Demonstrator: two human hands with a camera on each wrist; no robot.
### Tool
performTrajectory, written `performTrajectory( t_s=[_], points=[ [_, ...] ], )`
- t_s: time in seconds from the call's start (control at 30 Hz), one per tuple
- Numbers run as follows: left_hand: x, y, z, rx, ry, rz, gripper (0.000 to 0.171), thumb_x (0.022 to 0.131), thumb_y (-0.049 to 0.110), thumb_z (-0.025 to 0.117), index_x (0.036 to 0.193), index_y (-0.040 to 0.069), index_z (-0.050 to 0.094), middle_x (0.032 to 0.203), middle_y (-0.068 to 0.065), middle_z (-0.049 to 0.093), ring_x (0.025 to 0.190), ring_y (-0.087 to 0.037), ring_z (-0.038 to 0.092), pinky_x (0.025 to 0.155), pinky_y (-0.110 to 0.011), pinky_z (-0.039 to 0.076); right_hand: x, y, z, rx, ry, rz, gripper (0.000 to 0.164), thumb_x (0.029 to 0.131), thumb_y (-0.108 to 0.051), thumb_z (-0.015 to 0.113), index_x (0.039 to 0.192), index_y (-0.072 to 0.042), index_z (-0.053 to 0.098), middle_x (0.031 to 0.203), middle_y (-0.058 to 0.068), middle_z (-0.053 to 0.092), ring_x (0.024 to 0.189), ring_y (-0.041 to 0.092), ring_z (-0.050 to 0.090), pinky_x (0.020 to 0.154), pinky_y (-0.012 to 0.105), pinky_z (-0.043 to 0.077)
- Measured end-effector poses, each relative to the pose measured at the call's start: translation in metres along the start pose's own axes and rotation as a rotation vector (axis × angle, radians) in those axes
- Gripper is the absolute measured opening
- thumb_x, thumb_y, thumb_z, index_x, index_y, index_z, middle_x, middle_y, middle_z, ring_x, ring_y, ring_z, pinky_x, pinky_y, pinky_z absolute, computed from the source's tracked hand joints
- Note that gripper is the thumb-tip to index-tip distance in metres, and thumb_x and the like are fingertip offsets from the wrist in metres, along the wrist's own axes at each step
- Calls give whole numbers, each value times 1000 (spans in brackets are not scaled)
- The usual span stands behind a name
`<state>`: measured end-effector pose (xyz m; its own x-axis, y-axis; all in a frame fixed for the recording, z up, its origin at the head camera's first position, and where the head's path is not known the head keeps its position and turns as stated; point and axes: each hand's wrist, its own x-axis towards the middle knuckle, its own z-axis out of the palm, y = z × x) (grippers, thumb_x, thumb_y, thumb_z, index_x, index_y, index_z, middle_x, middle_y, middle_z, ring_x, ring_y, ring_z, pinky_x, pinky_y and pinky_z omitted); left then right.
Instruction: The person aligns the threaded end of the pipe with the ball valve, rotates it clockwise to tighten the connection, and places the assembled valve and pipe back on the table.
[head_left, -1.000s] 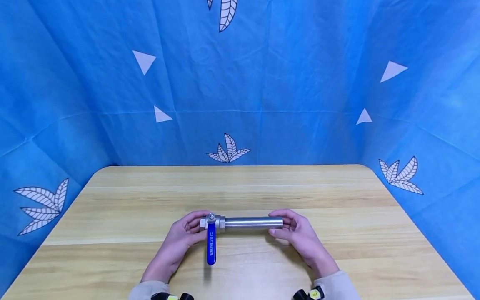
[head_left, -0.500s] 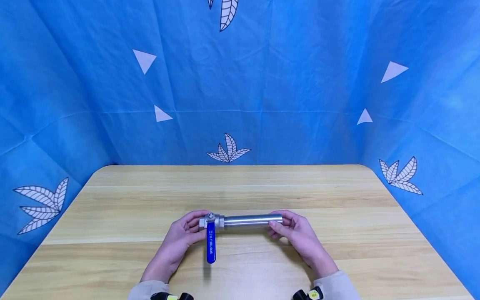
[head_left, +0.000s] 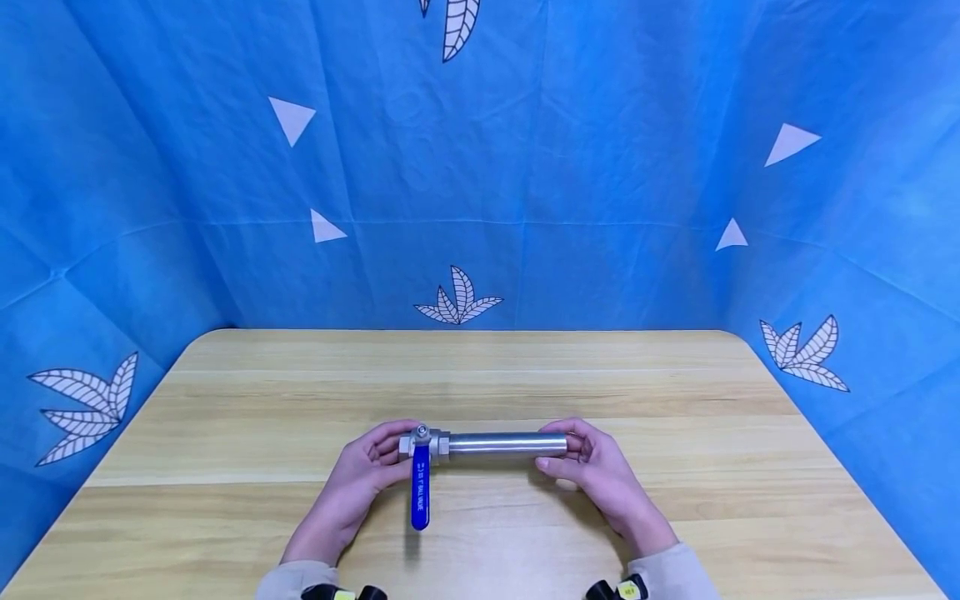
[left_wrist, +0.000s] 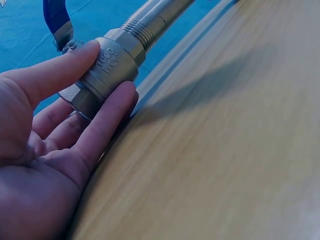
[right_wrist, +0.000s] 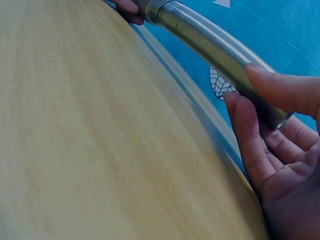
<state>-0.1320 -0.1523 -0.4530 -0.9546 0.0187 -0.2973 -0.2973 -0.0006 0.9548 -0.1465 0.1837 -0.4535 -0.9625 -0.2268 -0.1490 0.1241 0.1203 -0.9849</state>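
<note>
A steel ball valve [head_left: 437, 447] with a long blue lever handle [head_left: 422, 492] is held just above the table by my left hand [head_left: 358, 482]. Thumb and fingers pinch the valve body [left_wrist: 107, 65] in the left wrist view. From its right side runs a smooth metal pipe [head_left: 498, 444], and several threads [left_wrist: 137, 32] show where the two meet. My right hand [head_left: 600, 468] grips the pipe's free end, thumb on the near side and fingers behind and below. The lever points toward me. How deep the pipe sits in the valve is hidden.
The light wooden table [head_left: 480, 375] spreads out around both hands. A blue cloth [head_left: 480, 167] with leaf and triangle prints hangs behind it and at both sides. Black wrist cameras [head_left: 618, 588] sit at the sleeves.
The right thumb has slid from higher on the pipe down to its lower edge. The pipe's right end, slightly raised half a second ago, is level now. The left hand keeps its hold.
</note>
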Motion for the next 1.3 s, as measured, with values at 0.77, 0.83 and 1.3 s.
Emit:
performTrajectory(
  t_s=[0.77, 0.83, 1.3],
  points=[
    [1, 1, 1, 2, 1, -16, 53, 92, 4, 81, 141, 17, 68, 139, -5, 75, 131, -22, 70, 120, -44, 51, 1, -1, 2, 27, -31, -3, 58, 91, -15, 85, 139, 4, 58, 104, 17, 81, 84, 21, 77, 78, 33, 66],
    [0, 1, 0, 1, 0, -12, 53, 93, 4, 80, 142, 17, 68, 140, -6, 74, 131, -22, 70, 120, -44, 52, 2, -1, 2, 30, -31, -1, 58, 91, -13, 85, 139, 4, 57, 103, 16, 82, 83, 21, 78, 77, 33, 66],
    [-1, 0, -2, 0, -10, 2, 54, 93, 4, 80, 143, 17, 67, 142, -7, 73, 134, -25, 68, 121, -45, 51, 3, -2, 1, 8, -67, 4, 39, 100, -23, 77, 121, 3, 58, 95, 20, 81, 73, 20, 75, 72, 34, 66]
  ],
)
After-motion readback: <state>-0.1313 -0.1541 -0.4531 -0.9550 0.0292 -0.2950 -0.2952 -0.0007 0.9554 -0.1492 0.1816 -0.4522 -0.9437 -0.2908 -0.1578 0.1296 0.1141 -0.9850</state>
